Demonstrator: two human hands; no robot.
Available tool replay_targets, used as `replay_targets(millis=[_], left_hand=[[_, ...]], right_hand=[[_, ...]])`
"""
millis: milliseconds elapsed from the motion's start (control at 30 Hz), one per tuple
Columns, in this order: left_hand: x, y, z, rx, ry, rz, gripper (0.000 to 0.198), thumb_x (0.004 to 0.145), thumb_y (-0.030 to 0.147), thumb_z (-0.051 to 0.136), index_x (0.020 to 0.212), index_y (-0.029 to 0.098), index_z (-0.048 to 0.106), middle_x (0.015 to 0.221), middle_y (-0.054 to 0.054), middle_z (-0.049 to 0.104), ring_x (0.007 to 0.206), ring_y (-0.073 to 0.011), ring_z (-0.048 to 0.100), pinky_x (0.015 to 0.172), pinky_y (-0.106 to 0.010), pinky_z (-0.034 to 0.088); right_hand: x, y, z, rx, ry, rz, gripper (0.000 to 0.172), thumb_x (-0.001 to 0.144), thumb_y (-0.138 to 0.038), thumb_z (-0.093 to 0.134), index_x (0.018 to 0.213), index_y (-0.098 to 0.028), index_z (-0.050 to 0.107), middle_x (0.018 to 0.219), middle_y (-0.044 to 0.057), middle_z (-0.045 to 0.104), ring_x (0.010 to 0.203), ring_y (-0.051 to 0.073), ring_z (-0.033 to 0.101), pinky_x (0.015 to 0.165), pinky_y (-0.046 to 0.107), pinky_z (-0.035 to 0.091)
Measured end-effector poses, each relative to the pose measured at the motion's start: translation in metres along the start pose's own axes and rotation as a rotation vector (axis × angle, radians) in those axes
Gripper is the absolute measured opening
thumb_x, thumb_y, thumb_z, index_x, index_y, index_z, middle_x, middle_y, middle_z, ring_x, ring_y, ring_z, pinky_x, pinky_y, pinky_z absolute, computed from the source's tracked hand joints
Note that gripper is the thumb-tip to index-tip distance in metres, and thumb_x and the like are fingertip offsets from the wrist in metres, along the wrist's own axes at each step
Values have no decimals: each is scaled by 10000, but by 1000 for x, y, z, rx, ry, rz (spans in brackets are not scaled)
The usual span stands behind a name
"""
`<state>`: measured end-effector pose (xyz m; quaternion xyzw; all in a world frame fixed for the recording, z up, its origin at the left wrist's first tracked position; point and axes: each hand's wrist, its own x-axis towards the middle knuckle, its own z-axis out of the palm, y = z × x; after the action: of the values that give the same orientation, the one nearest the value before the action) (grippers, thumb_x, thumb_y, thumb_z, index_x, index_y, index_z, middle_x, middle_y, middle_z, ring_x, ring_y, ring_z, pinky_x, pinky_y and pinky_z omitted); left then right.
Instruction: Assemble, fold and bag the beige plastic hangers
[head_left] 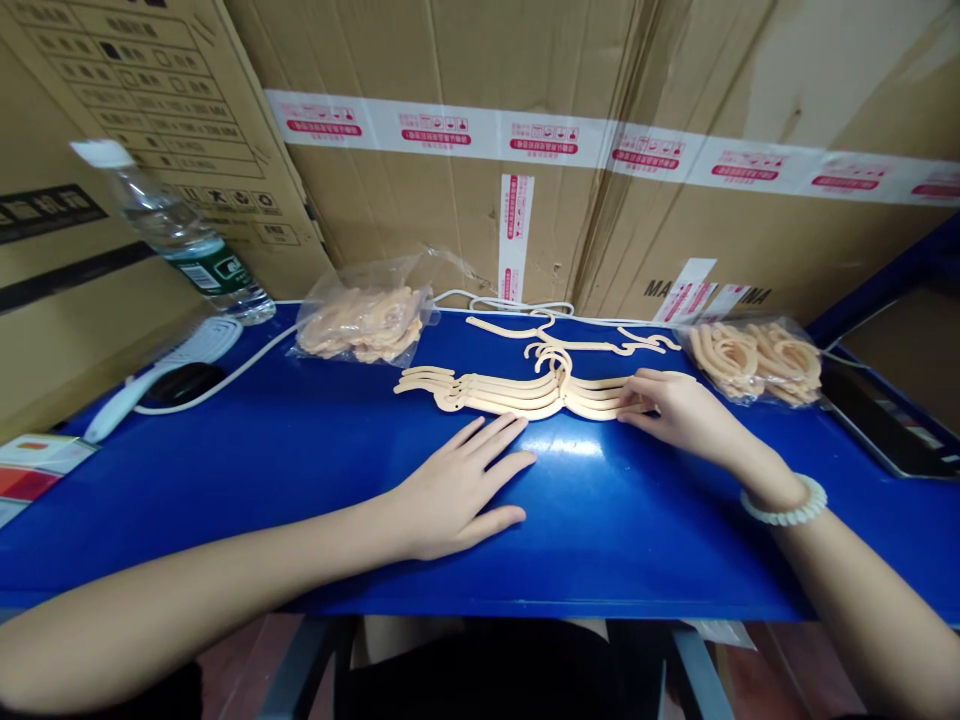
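One empty left hand (450, 492) spread over blue tabletop (300, 470), right hand (675, 412) pinching beige hangers (521, 398), taped cardboard (420, 210) behind

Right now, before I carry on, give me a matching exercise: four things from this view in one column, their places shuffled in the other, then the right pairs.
1. clear plastic bottle with a green label
2. pale long-handled hairbrush
3. pale beaded bracelet
4. overlapping flat beige hangers

A. around the wrist of the right hand
B. standing at the left, before printed cardboard
C. lying just beyond the left hand
D. lying beside a black oval object

Pairs: 1-B, 2-D, 3-A, 4-C.
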<state>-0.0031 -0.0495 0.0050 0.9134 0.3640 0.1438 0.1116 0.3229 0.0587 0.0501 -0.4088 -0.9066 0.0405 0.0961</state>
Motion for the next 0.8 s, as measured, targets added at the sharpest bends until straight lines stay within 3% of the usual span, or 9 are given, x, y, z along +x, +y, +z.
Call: replay_targets(millis=[300,533,700,800], left_hand=[[0,1,-1,4,-20,-19,592,997,511,501,1462,146,477,1631,-205,298,1539,-364,220,1214,-589,260],[1,1,-2,10,-39,-18,576,1006,508,478,1457,149,471,1631,-198,308,1540,-352,226,1220,-571,261],[0,0,-2,9,-8,5,555,1005,480,493,1445,140,483,1618,-200,334,1529,-376,242,1209,-585,277],[0,1,-1,35,33,47,460,1010,425,502,1372,143,528,1573,-187,415,1501,-385,296,1189,-599,295]], right_hand=[[0,0,2,-20,-22,-21,50,880,-233,630,863,-192,654,881,84,689,778,228,649,675,309,457],[0,-2,-2,18,1,-53,77,855,-245,635,791,-208,610,755,44,652,669,193,598,618,286,408],[-1,-12,-7,201,-116,-33,154,869,-294,598,741,-218,556,653,4,600,558,151,508,537,262,360],[-1,-21,-7,268,-176,-22,113,845,-245,566,738,-214,546,641,-8,580,546,138,481,530,254,348]])
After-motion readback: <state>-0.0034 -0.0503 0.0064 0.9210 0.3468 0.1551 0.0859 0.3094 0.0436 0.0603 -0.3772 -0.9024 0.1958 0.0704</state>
